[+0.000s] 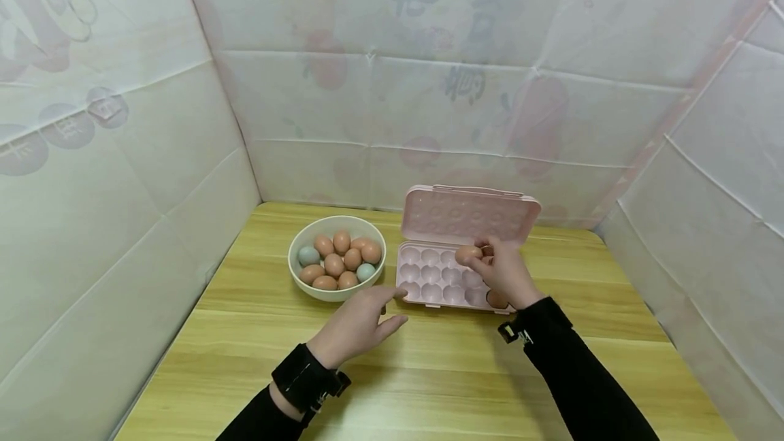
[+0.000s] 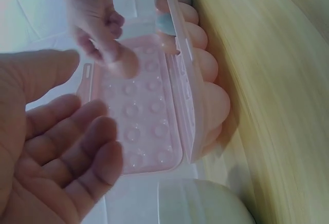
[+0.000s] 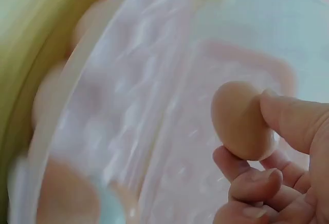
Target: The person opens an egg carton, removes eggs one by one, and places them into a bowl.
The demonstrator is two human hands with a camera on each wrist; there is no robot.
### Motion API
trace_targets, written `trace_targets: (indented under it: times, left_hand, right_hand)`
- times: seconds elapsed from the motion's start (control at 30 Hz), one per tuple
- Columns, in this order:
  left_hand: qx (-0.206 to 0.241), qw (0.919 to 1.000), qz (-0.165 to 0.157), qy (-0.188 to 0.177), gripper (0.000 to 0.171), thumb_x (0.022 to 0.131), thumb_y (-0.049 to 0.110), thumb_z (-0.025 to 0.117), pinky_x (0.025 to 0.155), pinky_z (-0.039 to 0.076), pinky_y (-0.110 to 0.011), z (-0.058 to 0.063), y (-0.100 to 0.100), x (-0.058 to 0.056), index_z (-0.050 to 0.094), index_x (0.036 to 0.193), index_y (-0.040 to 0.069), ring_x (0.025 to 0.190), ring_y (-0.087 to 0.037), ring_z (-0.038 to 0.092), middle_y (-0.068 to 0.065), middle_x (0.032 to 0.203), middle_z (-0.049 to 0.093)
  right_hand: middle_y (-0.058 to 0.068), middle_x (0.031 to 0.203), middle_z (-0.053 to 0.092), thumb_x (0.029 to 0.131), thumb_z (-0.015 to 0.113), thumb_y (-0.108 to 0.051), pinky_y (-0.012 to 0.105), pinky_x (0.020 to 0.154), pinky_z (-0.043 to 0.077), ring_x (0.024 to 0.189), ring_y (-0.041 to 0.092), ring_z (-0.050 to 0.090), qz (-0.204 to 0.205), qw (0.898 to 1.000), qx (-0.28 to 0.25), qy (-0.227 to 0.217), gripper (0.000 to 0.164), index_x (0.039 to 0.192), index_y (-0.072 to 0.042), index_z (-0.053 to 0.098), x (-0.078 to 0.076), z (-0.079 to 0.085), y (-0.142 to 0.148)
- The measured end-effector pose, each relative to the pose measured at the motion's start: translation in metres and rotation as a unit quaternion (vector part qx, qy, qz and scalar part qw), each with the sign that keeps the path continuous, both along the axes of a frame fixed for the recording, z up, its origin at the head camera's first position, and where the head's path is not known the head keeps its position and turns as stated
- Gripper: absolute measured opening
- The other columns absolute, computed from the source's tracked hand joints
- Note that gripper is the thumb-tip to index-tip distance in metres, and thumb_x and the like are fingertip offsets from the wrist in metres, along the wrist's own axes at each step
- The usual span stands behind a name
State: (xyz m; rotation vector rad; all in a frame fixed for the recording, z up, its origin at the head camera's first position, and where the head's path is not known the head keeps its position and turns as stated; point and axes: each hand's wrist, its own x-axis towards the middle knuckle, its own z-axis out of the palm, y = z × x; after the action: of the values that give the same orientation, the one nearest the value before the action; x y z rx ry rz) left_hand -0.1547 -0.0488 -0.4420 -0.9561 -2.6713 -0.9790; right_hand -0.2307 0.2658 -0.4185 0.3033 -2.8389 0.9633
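Brown oval egg [image 1: 467, 254]: pinched by right hand [image 1: 507, 274], above hinged pink plastic egg box [image 1: 431, 274], near back edge of yellow wood-grained desk [image 1: 441, 386]; box's right side partly hidden. Left hand [image 1: 358, 325]: fingers loosely extended, near box's front-left corner; contact unclear.

Soft light, faint shadows on the table [image 1: 441, 386], hazy wrist views, carton [image 3: 118, 80] blurred in the right one

"Plastic for the carton [image 1: 470, 216], at right?"
"Apparently; thin, smooth, glossy."
"On the eggs [image 1: 334, 265]?"
"Smooth shell, mostly matt."
"For the bowl [image 1: 333, 295], at left?"
"Smooth, faintly shiny."
"On the table [image 1: 447, 386]?"
"Wood grain, smooth, some sheen."
"Far side?"
"Creased, matt sheeting [image 1: 367, 107]."
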Motion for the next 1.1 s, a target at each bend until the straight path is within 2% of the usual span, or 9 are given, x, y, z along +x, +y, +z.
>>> trace_targets:
  times: [0.1, 0.2, 0.27, 0.37, 0.47, 0.57, 0.7, 0.93, 1.1]
  left_hand:
    - [0.034, 0.9985, 0.005, 0.042, 0.043, 0.097, 0.020, 0.081, 0.077, 0.058, -0.025, 0.000, 0.000, 0.001, 0.067, 0.136, 0.006, 0.088, -0.015, 0.067, -0.006, 0.123, 0.076]
    - [0.068, 0.9935, 0.006, 0.092, 0.049, 0.094, 0.018, 0.084, 0.079, 0.060, -0.025, 0.001, 0.001, 0.002, 0.065, 0.138, 0.006, 0.089, -0.015, 0.068, -0.007, 0.124, 0.075]
    - [0.086, 0.9892, 0.002, 0.119, 0.055, 0.093, 0.018, 0.086, 0.080, 0.061, -0.025, 0.002, 0.002, 0.002, 0.062, 0.141, 0.005, 0.090, -0.015, 0.069, -0.008, 0.127, 0.073]
    - [0.108, 0.9817, -0.008, 0.157, 0.064, 0.090, 0.017, 0.088, 0.083, 0.060, -0.024, 0.003, 0.005, 0.003, 0.058, 0.145, 0.005, 0.093, -0.015, 0.068, -0.009, 0.130, 0.072]
    - [0.123, 0.9748, -0.019, 0.185, 0.070, 0.086, 0.017, 0.091, 0.088, 0.061, -0.024, 0.005, 0.009, 0.004, 0.058, 0.146, 0.003, 0.100, -0.017, 0.070, -0.012, 0.132, 0.072]
    - [0.122, 0.9726, -0.022, 0.197, 0.070, 0.084, 0.019, 0.093, 0.097, 0.061, -0.027, 0.006, 0.013, 0.007, 0.061, 0.144, 0.004, 0.116, -0.023, 0.072, -0.014, 0.137, 0.071]
    - [0.108, 0.9756, -0.022, 0.190, 0.064, 0.083, 0.023, 0.093, 0.103, 0.060, -0.031, 0.004, 0.017, 0.011, 0.067, 0.139, 0.005, 0.130, -0.026, 0.069, -0.013, 0.138, 0.071]
    - [0.114, 0.9758, -0.030, 0.184, 0.052, 0.083, 0.019, 0.093, 0.100, 0.060, -0.024, -0.001, 0.021, 0.012, 0.072, 0.129, 0.007, 0.122, -0.023, 0.072, -0.010, 0.133, 0.073]
    - [0.113, 0.9748, -0.037, 0.189, 0.049, 0.083, 0.018, 0.093, 0.101, 0.059, -0.024, -0.002, 0.024, 0.013, 0.073, 0.127, 0.007, 0.122, -0.022, 0.072, -0.009, 0.129, 0.074]
  right_hand:
    - [0.023, 0.120, 0.075, 0.105, 0.071, -0.022, 0.030, 0.085, 0.060, 0.102, 0.019, 0.074, 0.030, 0.992, -0.121, -0.034, 0.041, 0.135, 0.003, 0.061, 0.018, 0.005, 0.000]
    - [0.013, 0.115, 0.078, 0.106, 0.069, -0.021, 0.019, 0.067, 0.051, 0.081, 0.003, 0.065, 0.062, 0.970, -0.222, -0.076, 0.041, 0.138, 0.002, 0.059, 0.037, 0.007, -0.002]
    - [0.001, 0.108, 0.078, 0.108, 0.066, -0.021, 0.020, 0.064, 0.047, 0.077, 0.001, 0.059, 0.083, 0.949, -0.283, -0.109, 0.040, 0.139, 0.001, 0.057, 0.049, 0.004, -0.005]
    - [-0.014, 0.093, 0.067, 0.111, 0.060, -0.022, 0.025, 0.066, 0.038, 0.075, 0.005, 0.048, 0.115, 0.911, -0.364, -0.155, 0.034, 0.140, -0.005, 0.054, 0.065, -0.006, -0.014]
    - [-0.012, 0.084, 0.054, 0.113, 0.054, -0.019, 0.035, 0.070, 0.030, 0.074, 0.015, 0.036, 0.158, 0.876, -0.420, -0.178, 0.024, 0.136, -0.012, 0.053, 0.075, -0.020, -0.023]
    - [-0.011, 0.083, 0.052, 0.114, 0.052, -0.017, 0.039, 0.072, 0.026, 0.074, 0.020, 0.032, 0.184, 0.854, -0.449, -0.189, 0.020, 0.134, -0.017, 0.055, 0.080, -0.032, -0.031]
    - [-0.013, 0.082, 0.053, 0.114, 0.052, -0.016, 0.041, 0.072, 0.024, 0.074, 0.019, 0.032, 0.199, 0.839, -0.463, -0.203, 0.019, 0.132, -0.020, 0.057, 0.084, -0.043, -0.038]
    - [-0.011, 0.083, 0.053, 0.114, 0.049, -0.013, 0.042, 0.073, 0.021, 0.071, 0.020, 0.029, 0.234, 0.819, -0.480, -0.213, 0.019, 0.130, -0.019, 0.058, 0.087, -0.047, -0.045]
    - [-0.015, 0.095, 0.061, 0.114, 0.050, -0.014, 0.041, 0.072, 0.022, 0.073, 0.015, 0.035, 0.234, 0.826, -0.464, -0.219, 0.018, 0.128, -0.021, 0.060, 0.089, -0.047, -0.048]
